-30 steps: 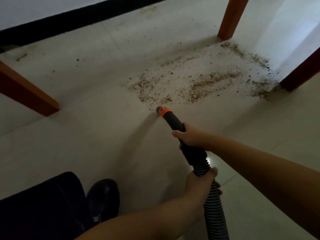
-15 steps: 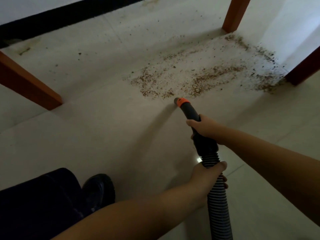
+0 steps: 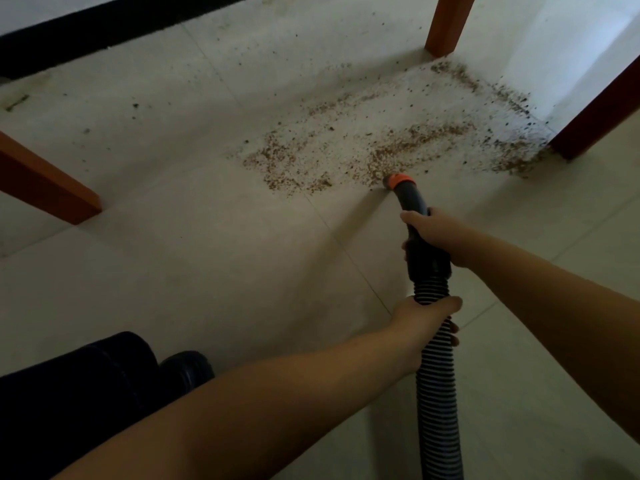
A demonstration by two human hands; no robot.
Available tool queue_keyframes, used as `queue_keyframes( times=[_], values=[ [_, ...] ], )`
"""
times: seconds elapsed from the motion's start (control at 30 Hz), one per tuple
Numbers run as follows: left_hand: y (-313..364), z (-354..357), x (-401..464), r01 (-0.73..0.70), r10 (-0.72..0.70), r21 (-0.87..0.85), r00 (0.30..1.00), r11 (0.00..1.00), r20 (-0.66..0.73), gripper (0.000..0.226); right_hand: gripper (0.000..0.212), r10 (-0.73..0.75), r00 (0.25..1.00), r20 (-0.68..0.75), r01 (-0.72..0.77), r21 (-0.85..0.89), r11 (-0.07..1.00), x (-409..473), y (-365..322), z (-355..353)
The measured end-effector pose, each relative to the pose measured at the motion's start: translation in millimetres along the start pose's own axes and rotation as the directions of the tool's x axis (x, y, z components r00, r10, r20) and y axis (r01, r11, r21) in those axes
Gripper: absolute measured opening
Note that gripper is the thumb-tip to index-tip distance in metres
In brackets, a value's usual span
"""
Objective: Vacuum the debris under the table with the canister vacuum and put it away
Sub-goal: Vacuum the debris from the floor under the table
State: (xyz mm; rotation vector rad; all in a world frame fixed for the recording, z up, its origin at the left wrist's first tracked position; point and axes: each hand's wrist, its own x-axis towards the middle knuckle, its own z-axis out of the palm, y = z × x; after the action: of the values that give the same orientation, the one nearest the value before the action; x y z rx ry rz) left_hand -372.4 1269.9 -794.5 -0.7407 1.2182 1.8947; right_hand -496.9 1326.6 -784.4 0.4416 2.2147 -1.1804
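- right hand [image 3: 434, 233] curled round black handle tube [image 3: 420, 237] of vacuum, grip closed tight on it
- left hand [image 3: 424, 318] wrapped round ribbed hose [image 3: 438, 393] just below the handle, fingers closed on hose
- orange nozzle tip [image 3: 401, 180] down at the floor [image 3: 207, 271], touching near edge of debris patch
- debris [image 3: 363, 147], brown crumbs spread on tile between the table legs, thickest in the middle, thin trail toward far right leg
- wooden table legs: left [image 3: 45, 183], far [image 3: 446, 24], right [image 3: 595, 112]
- dark trouser leg and black shoe [image 3: 185, 370] at bottom left of floor
- canister body out of frame
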Motion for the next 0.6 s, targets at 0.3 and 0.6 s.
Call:
queue_keyframes(
  times=[0.3, 0.6],
  values=[
    [-2.3, -26.1, -10.3, -0.035, 0.024, -0.113, 0.995, 0.993, -0.101, 0.020, 0.030, -0.051, 0.989, 0.140, 0.064, -0.087, 0.994, -5.8, -27.6, 40.8],
    [-4.2, -61.1, -20.0, -0.116, 0.064, -0.193, 0.964, 0.974, -0.257, 0.015, 0.039, -0.102, 0.949, 0.299, 0.153, -0.152, 0.977, -5.2, -52.5, 94.8]
  ],
)
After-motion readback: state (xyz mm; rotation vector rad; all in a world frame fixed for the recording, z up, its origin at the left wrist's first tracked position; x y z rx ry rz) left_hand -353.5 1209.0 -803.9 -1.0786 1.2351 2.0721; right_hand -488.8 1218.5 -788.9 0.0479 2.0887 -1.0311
